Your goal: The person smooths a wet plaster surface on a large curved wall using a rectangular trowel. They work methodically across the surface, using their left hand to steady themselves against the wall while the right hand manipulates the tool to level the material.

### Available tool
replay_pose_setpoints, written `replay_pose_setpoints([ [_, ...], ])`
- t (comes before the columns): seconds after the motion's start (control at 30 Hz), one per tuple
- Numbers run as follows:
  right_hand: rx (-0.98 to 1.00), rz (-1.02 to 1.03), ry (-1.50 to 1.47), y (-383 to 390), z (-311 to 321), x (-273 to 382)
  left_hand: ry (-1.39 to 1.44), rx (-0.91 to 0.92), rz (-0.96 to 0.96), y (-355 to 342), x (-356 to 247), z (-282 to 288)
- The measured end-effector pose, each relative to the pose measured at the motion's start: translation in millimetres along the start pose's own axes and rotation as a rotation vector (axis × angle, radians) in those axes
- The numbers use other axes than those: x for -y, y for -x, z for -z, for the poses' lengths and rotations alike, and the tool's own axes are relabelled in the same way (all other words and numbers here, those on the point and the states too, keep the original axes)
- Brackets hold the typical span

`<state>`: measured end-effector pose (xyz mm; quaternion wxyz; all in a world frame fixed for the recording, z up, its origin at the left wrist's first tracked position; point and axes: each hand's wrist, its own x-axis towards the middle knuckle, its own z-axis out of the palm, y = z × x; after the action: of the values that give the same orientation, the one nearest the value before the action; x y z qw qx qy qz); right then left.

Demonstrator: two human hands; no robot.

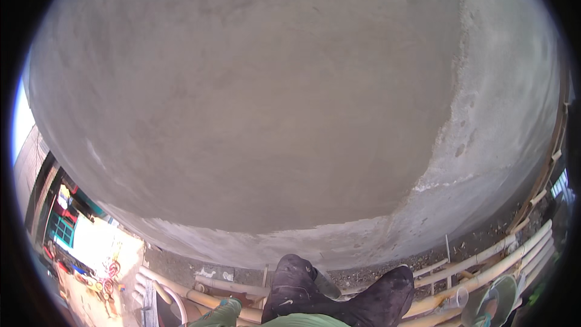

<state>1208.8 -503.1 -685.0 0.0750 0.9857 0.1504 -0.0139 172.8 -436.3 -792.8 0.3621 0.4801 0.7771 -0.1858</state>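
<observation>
Neither of my hands shows. A light green sleeve [219, 315] comes in at the lower edge, left of my knees; the hand belonging to it cannot be made out. My right arm is out of the picture. In front of me rises a large wall with a darker, smooth layer of grey plaster [272, 103]. This layer ends in a ragged edge along the right and bottom, where paler wall [484, 127] shows. My bent knees in dark trousers [296, 284] are close to the wall's foot. Between them is a greyish rounded thing [327, 286] of unclear kind.
Bamboo poles [478, 278] run below the wall at the right, and more bamboo poles [193, 295] lie at the left. A translucent container [493, 303] stands at the lower right. Far below left is a sunlit yard [115, 248] with a small bicycle [109, 278].
</observation>
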Motion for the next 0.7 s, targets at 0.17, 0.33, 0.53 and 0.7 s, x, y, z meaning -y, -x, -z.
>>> replay_pose_setpoints([
  [0.17,-0.031,-0.030,-0.104,-5,31,22,-0.020,0.016,-0.009,16,-8,-15],
  [0.33,-0.116,0.002,-0.439,52,94,33,0.034,-0.204,0.065,23,-16,-14],
  [0.53,-0.222,0.364,-1.213,129,184,70,0.223,-0.492,0.107,28,-21,-25],
  [0.7,-0.269,0.883,-1.825,231,322,235,0.259,-0.503,0.106,40,-24,-18],
])
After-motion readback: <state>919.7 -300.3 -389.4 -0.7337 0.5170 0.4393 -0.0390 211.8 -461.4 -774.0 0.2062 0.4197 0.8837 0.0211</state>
